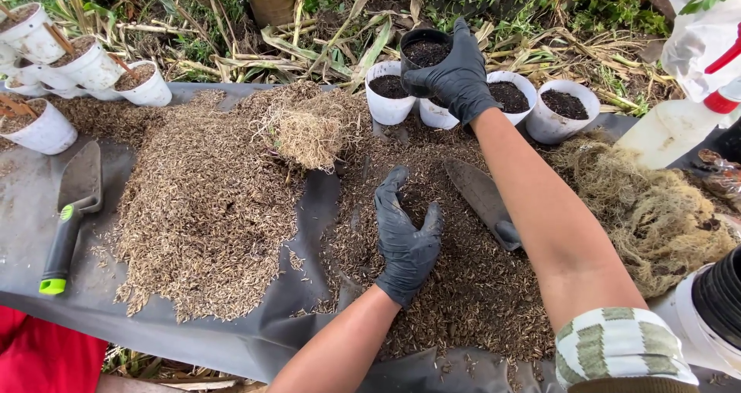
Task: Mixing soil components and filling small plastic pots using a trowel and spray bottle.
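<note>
My right hand [457,75], in a black glove, is clamped over the rim of a small black pot [424,52] filled with dark soil, holding it up at the far edge of the grey plastic sheet [31,200]. The pot hangs just above a row of white cups [388,92], each with dark soil inside, packed rim to rim with little room between them.

My left hand [405,235], gloved too, is cupped and half curled, palm scooping at a dark mix of soil and husks [463,285] in the middle of the sheet; it grips nothing solid that I can make out. Just to its right a trowel [482,200] lies flat on the mix, blade pointing away, its handle slipping under my right forearm. Tight there.

Left of the hands I see a broad pile of pale rice husks [201,208], with a clump of dry fibre [309,130] on its far side. A narrow strip of bare sheet runs between the two piles, toward the near edge. Beyond the husks a second scoop with a black and green handle [65,223] lies on bare sheet, well apart from me.

Far left, more white cups [46,127] crowd the corner. On the right, a big tangle of coconut fibre [656,215] sits at the sheet's edge, a spray bottle [687,107] just beyond.
</note>
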